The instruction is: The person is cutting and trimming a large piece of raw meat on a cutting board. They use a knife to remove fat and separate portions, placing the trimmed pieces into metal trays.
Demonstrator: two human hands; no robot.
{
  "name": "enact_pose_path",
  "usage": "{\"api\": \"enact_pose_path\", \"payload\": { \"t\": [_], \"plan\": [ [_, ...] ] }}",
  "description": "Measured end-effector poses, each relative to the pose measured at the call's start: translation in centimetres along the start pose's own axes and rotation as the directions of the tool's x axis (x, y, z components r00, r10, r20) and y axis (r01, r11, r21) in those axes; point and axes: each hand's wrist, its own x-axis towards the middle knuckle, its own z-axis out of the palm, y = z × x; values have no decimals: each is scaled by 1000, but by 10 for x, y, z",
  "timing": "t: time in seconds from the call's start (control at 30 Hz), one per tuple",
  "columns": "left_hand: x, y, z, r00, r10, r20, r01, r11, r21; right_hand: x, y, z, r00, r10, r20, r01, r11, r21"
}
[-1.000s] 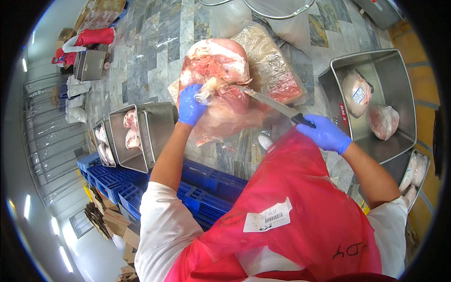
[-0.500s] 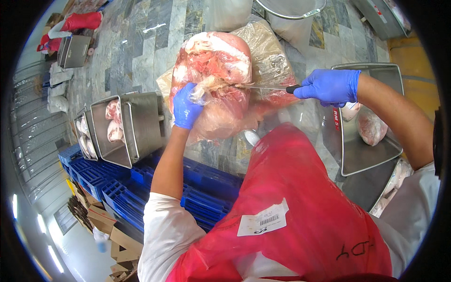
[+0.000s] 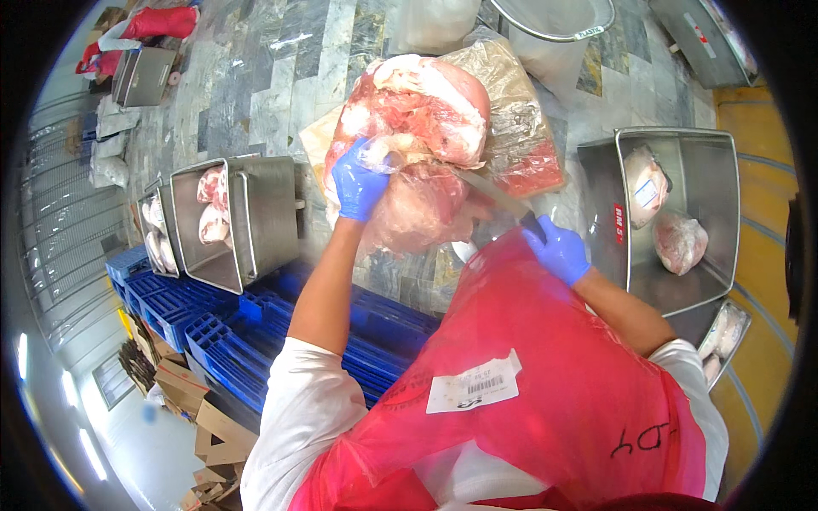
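In front of me a large pile of raw meat [image 3: 464, 106], pink with white fat, lies partly wrapped in thin clear plastic. My left hand [image 3: 360, 182], in a blue glove, is closed on a bunch of the plastic wrap [image 3: 381, 157] at the pile's left side. My right hand [image 3: 560, 250], also gloved in blue, grips a knife [image 3: 498, 196] by its dark handle, close to my red apron. The blade slants up and left, its tip end at the meat's right side; whether it touches the meat I cannot tell.
Plastic-covered cardboard [image 3: 503, 85] lies beneath and beside the meat. A metal bin [image 3: 711, 170] with wrapped meat pieces stands right, another metal bin [image 3: 277, 226] left. Blue pallets [image 3: 383, 319] are at lower left. A bag-lined hoop [image 3: 554, 38] stands beyond. Another person [image 3: 162, 23] is far left.
My right hand has come down and left toward my apron, swinging the knife from nearly level to a slant. My left hand keeps hold of the plastic wrap. The whole view has shifted slightly.
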Motion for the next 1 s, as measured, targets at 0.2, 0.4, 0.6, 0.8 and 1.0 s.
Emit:
{"api": "enact_pose_path", "payload": {
  "t": [0.2, 0.4, 0.6, 0.8, 1.0],
  "plan": [
    [10, 1, -8, 968, 112, 227, -170, 951, 259, 8, 25, -1, 999, -37, 14, 36, 997, 64],
    [10, -1, -5, 976, 169, 138, -186, 976, 113, -37, 3, -69, 993, -6, 115, -23, 968, 248],
    [30, 18, -15, 948, 226, 226, -285, 917, 279, -45, -3, -131, 990, -135, 48, 121, 967, 225],
    [37, -67, -7, 907, -272, 320, 185, 943, 276, -1, -21, -185, 956, -259, 136, 263, 965, -13],
    [32, -78, -8, 868, -369, 332, 333, 929, 163, 24, -33, -206, 935, -269, 231, 291, 954, -68]
  ]
}}
